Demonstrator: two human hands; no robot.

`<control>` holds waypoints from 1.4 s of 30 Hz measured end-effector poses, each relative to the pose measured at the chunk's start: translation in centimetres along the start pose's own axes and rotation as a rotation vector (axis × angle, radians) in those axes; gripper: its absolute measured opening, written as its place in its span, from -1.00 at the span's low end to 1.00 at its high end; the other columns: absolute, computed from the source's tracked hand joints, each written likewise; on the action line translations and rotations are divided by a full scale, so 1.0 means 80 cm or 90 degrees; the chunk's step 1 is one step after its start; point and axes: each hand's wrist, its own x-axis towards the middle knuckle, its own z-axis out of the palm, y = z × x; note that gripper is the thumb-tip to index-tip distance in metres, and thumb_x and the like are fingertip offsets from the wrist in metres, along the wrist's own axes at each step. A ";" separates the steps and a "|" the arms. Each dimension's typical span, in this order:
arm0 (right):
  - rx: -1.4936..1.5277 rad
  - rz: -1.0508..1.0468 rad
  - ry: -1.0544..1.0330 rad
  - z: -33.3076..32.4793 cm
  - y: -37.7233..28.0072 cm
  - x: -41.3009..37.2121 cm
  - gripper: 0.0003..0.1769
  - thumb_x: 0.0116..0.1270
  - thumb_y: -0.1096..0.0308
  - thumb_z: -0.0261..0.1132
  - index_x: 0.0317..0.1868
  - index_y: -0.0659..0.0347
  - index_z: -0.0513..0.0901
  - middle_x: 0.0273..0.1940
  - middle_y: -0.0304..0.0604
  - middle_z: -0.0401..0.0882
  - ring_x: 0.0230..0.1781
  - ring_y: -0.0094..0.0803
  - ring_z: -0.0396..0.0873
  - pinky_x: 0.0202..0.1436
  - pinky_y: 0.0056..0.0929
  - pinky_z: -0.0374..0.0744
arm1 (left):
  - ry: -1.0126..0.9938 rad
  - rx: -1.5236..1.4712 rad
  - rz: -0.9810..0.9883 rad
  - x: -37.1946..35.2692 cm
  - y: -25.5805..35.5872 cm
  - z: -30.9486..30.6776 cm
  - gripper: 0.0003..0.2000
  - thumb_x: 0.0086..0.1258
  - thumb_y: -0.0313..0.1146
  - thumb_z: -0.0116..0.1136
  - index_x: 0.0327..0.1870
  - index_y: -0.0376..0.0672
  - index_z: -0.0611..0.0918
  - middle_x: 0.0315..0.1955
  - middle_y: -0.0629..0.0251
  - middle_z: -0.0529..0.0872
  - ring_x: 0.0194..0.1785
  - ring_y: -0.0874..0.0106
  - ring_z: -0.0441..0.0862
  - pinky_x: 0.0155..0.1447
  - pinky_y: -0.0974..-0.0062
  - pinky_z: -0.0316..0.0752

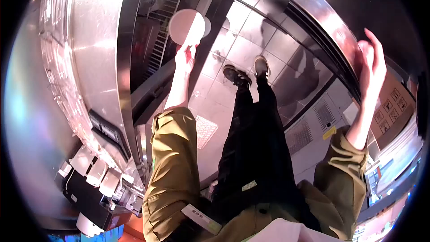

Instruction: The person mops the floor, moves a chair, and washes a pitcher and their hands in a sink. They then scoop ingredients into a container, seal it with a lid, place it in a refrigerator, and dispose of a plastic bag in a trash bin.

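My left hand (186,58) is closed on the near rim of a round white container (182,24), held beside the open shelving under the steel counter. Its flat top is half in bright light, and a second pale round edge (207,27) shows behind it on the right. What the container holds, if anything, I cannot see. On the other side, my right hand (374,65) rests against the steel edge (338,29) of a long panel or counter, fingers stretched out and apart. Nothing shows in that hand.
At left runs a steel counter (96,40) with a wire rack (163,36) beneath it. A dark machine (87,197) stands at lower left. A printed cardboard box (394,103) is at right. My shoes (237,75) stand on a tiled floor (242,49).
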 end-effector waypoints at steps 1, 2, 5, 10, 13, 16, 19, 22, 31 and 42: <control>0.030 -0.004 -0.029 -0.002 0.002 -0.002 -0.60 0.22 0.14 0.06 0.04 0.08 0.43 -0.39 -0.27 0.49 -0.44 -0.60 0.37 -0.30 -0.66 0.35 | -0.015 -0.007 -0.026 0.015 -0.005 -0.002 -0.77 0.20 -0.58 -0.05 -0.11 -0.43 0.41 -0.27 0.07 0.55 -0.24 0.28 0.56 -0.28 0.65 0.54; 0.040 -0.037 -0.028 -0.001 0.005 -0.004 -0.59 0.25 0.13 0.03 0.06 0.12 0.41 -0.39 -0.29 0.48 -0.45 -0.62 0.36 -0.32 -0.68 0.34 | 0.012 -0.071 -0.080 0.044 -0.016 -0.014 -0.77 0.19 -0.59 -0.04 -0.13 -0.45 0.40 -0.28 0.04 0.54 -0.24 0.26 0.54 -0.24 0.62 0.56; 0.079 -0.115 -0.021 0.005 0.011 -0.005 -0.47 0.28 0.00 -0.04 0.07 0.26 0.38 -0.42 -0.33 0.41 -0.48 -0.66 0.31 -0.38 -0.74 0.26 | 0.039 -0.122 -0.038 0.139 -0.055 -0.040 -0.73 0.17 -0.56 0.00 -0.10 -0.35 0.37 -0.25 0.12 0.51 -0.28 0.26 0.55 -0.27 0.59 0.58; -0.120 -0.097 0.028 0.005 0.003 -0.006 -0.17 0.13 -0.36 -0.24 0.10 0.21 0.34 -0.38 -0.31 0.40 -0.39 -0.58 0.33 -0.26 -0.64 0.28 | 0.017 -0.176 0.125 0.245 -0.077 -0.008 -0.66 0.22 -0.51 -0.02 0.03 -0.28 0.28 -0.14 0.18 0.44 -0.13 0.23 0.49 -0.10 0.51 0.55; -0.165 -0.088 0.023 0.012 -0.010 -0.014 -0.21 0.17 -0.31 -0.35 0.16 0.16 0.22 -0.15 -0.22 0.28 -0.11 -0.46 0.28 -0.02 -0.53 0.24 | -0.073 -0.222 0.108 0.329 -0.070 -0.019 -0.67 0.26 -0.48 -0.07 0.05 -0.26 0.26 -0.09 0.17 0.42 -0.07 0.22 0.45 0.00 0.43 0.51; -0.137 -0.011 -0.070 -0.004 -0.006 -0.030 -0.32 0.27 -0.16 -0.40 0.27 0.09 0.00 0.20 -0.17 -0.03 0.21 -0.36 0.01 0.23 -0.40 0.07 | -0.110 -0.234 0.174 0.362 -0.059 -0.010 -0.69 0.31 -0.43 -0.14 0.05 -0.26 0.25 -0.13 0.18 0.43 -0.08 0.25 0.46 -0.02 0.44 0.52; -0.159 -0.165 0.263 0.043 0.023 -0.017 0.01 0.02 -0.49 -0.40 0.11 0.26 0.33 -0.60 -0.34 0.33 -0.64 -0.68 0.25 -0.52 -0.69 0.18 | -0.015 -0.213 0.166 0.369 -0.038 0.004 -0.77 0.31 -0.40 -0.14 -0.04 -0.22 0.31 -0.25 0.22 0.47 -0.19 0.34 0.50 -0.19 0.52 0.55; -0.134 -0.098 0.137 0.037 -0.006 -0.036 -0.01 0.04 -0.48 -0.34 0.10 0.28 0.34 -0.67 -0.44 0.15 -0.69 -0.73 0.08 -0.58 -0.69 0.02 | -0.153 0.295 0.453 0.373 -0.056 -0.035 -0.89 0.32 -0.35 -0.15 -0.22 -0.14 0.36 -0.43 0.29 0.49 -0.41 0.46 0.48 -0.41 0.58 0.48; 0.073 0.281 -0.014 0.040 -0.081 -0.112 -0.67 0.19 0.38 -0.03 -0.02 0.15 0.45 -0.34 -0.12 0.49 -0.37 -0.54 0.42 -0.30 -0.57 0.41 | 0.156 0.171 -0.228 -0.055 -0.231 -0.088 -0.94 0.27 -0.32 -0.14 -0.33 -0.05 0.34 -0.60 0.30 0.47 -0.66 0.46 0.41 -0.65 0.57 0.31; 0.611 0.315 -0.447 0.209 -0.158 -0.278 -0.60 0.27 0.06 -0.07 -0.03 0.15 0.32 -0.31 -0.22 0.37 -0.31 -0.44 0.38 -0.18 -0.50 0.34 | 0.578 -0.013 -0.093 -0.322 -0.077 -0.256 -0.86 0.20 -0.36 -0.10 -0.22 -0.05 0.37 -0.55 0.22 0.51 -0.69 0.32 0.49 -0.73 0.51 0.28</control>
